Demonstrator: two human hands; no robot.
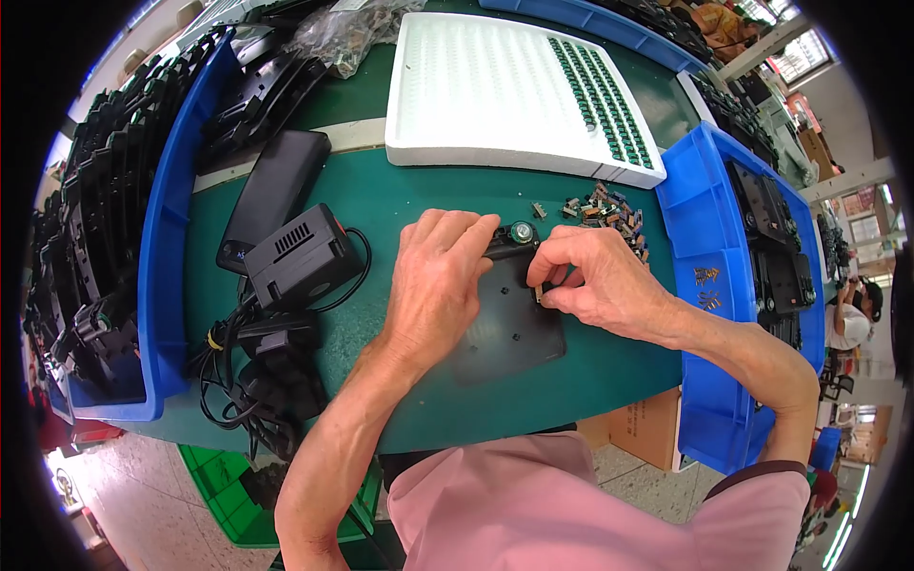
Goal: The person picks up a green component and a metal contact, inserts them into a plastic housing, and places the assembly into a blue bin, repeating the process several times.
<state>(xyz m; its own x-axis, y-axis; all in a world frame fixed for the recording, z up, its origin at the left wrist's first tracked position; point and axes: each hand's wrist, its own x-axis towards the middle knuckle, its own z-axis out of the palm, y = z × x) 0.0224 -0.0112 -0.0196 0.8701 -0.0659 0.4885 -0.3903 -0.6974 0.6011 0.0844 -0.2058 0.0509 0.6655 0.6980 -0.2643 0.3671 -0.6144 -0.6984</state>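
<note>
A flat black plastic housing (509, 328) lies on the green table in front of me, with a small round component (521, 231) at its far edge. My left hand (438, 276) grips the housing's far left corner, its fingers curled over the edge. On the right edge of the housing, my right hand (600, 281) pinches a small slide switch (540, 292) between thumb and forefinger. My fingers partly cover the switch. Just beyond my right hand sits a pile of similar small switches (609, 211), with one loose switch (539, 210) apart from it.
A white foam tray (476, 90) holds rows of small green parts at its right side. Blue bins (705, 214) with black housings stand right and left. Black adapters (303, 252) and tangled cables lie left. A green crate (214, 490) is on the floor.
</note>
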